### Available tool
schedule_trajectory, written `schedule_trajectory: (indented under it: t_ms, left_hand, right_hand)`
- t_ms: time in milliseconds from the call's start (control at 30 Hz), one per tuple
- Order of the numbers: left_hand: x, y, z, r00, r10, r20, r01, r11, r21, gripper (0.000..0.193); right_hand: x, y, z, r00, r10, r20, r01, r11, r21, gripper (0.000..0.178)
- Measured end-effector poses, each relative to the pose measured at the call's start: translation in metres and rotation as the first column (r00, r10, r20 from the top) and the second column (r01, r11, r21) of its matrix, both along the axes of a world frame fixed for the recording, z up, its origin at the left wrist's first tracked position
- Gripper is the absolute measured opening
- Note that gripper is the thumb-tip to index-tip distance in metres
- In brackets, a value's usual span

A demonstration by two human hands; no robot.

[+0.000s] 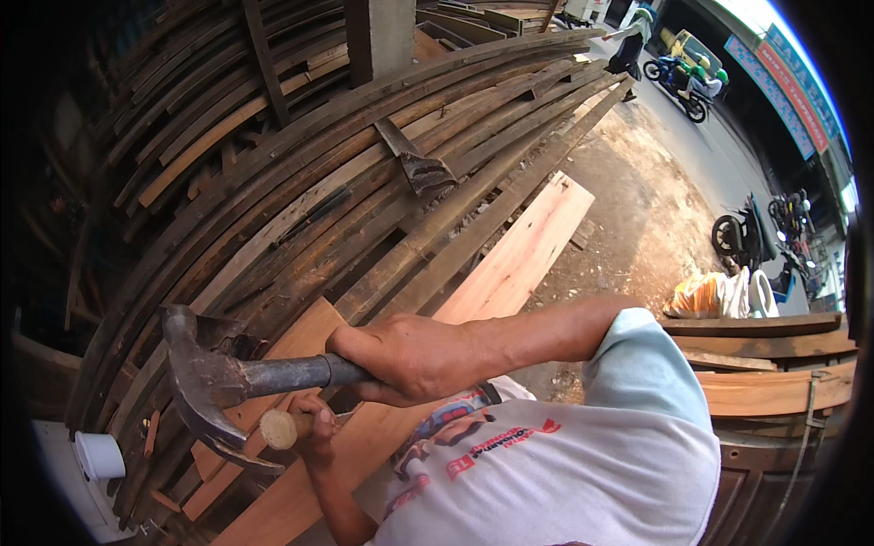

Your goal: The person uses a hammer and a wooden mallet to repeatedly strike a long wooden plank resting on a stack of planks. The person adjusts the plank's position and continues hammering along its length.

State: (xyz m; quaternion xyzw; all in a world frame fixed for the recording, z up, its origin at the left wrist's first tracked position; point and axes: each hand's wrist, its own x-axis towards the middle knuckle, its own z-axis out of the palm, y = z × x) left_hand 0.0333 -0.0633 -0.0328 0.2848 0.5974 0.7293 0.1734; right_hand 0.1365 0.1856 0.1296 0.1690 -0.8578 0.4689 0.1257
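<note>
My right hand [410, 358] is wrapped round the dark handle of a claw hammer [205, 373], close to the camera. Below the hammer, my left hand [319, 431] is closed round the wooden handle of a chisel [279, 429], its round butt end facing up. Most of the chisel's blade is hidden behind the hand. The hammer head hangs just left of that butt end; whether they touch I cannot tell. Under both hands runs a long pale reddish plank [523, 244], partly covered by my right arm. Another pale board [308, 329] lies beside it.
Long dark timbers [364, 182] are stacked at the left, with an axe-like tool [423, 170] on top. A white cup [99, 455] stands lower left. Boards [774, 391] are piled at right. On the road are a moving motorbike [683, 86], a parked one [742, 234] and a pedestrian [630, 44].
</note>
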Motion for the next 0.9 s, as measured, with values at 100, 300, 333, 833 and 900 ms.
schedule_trajectory:
  t_ms: [100,300,333,833,900]
  left_hand:
    - [-0.003,-0.009,-0.018,1.000,-0.021,0.013,0.022,1.000,-0.009,0.020]
    - [-0.001,-0.013,-0.008,0.999,0.018,-0.040,-0.019,1.000,-0.021,0.022]
    - [-0.005,-0.017,-0.017,0.998,0.003,-0.056,-0.006,0.999,-0.041,0.017]
    - [-0.014,-0.057,-0.014,0.940,0.071,0.335,-0.186,0.927,0.326,0.027]
    - [-0.010,-0.043,-0.008,0.980,0.079,0.182,-0.107,0.983,0.147,0.028]
  right_hand:
    - [0.010,0.009,-0.026,0.994,0.035,0.106,-0.090,0.813,0.575,0.027]
    - [-0.003,0.002,0.014,0.998,-0.056,0.011,0.055,0.993,0.102,0.025]
    - [-0.002,-0.002,0.019,0.991,-0.129,0.021,0.129,0.992,-0.011,0.024]
    - [0.036,0.044,-0.087,0.771,-0.352,0.531,0.327,0.934,0.145,0.020]
    - [0.037,0.052,-0.096,0.738,-0.415,0.532,0.384,0.907,0.175,0.021]
